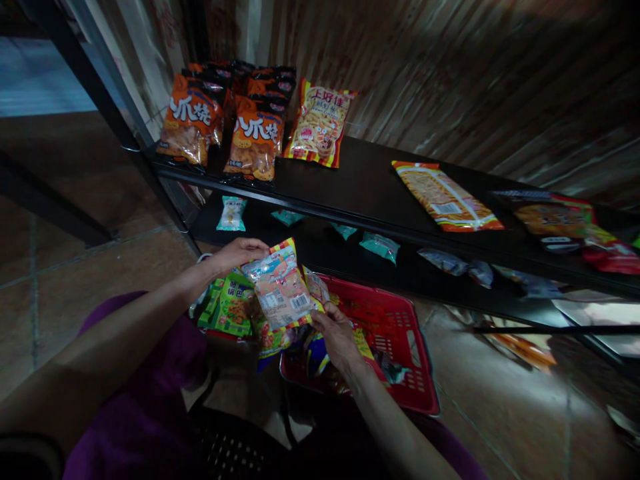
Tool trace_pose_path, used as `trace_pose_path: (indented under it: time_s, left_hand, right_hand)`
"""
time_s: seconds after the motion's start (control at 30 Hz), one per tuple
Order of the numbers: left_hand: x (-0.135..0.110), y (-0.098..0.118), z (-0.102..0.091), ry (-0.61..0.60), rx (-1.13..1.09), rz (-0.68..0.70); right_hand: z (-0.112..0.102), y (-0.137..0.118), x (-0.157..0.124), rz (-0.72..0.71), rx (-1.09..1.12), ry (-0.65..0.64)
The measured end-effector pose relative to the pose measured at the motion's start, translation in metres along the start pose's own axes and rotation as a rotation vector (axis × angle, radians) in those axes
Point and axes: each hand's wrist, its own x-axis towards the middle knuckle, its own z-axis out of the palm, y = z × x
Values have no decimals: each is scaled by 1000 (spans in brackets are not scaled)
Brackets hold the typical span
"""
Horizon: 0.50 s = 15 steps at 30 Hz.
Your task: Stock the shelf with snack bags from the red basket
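A snack bag [281, 287] with yellow-and-red striped ends is held between my two hands, its printed back with a barcode facing up. My left hand [241, 255] pinches its upper left corner. At the lower right corner, my right hand [337, 333] grips the edge between thumb and fingers. Right below the bag are green snack packets [231, 305] and a red plastic basket [423, 353] with several more packets in it. Part of the basket's contents is hidden by the bag and my right forearm.
A black shelf [360, 180] runs across in front. Orange-and-black snack bags [253, 143] stand at its left end, beside an upright yellow-and-red bag [321, 123]. Another yellow-and-red bag [447, 198] lies flat further right. Small teal packets [380, 247] lie on the lower shelf [320, 252].
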Motion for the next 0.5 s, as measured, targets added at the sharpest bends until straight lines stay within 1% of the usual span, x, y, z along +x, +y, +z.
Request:
trace_pose_path:
  time_s: [0.13, 0.3, 0.4, 0.5]
  left_hand:
    - [2, 0, 3, 28, 13, 38]
    - [5, -1, 6, 126, 63, 97]
    - [5, 0, 6, 153, 90, 96]
    - [4, 2, 5, 150, 49, 56]
  right_hand:
    - [2, -1, 0, 16, -23, 2]
    - [3, 0, 1, 35, -10, -51]
    - [4, 1, 0, 89, -5, -70]
    - [5, 2, -4, 155, 59, -62]
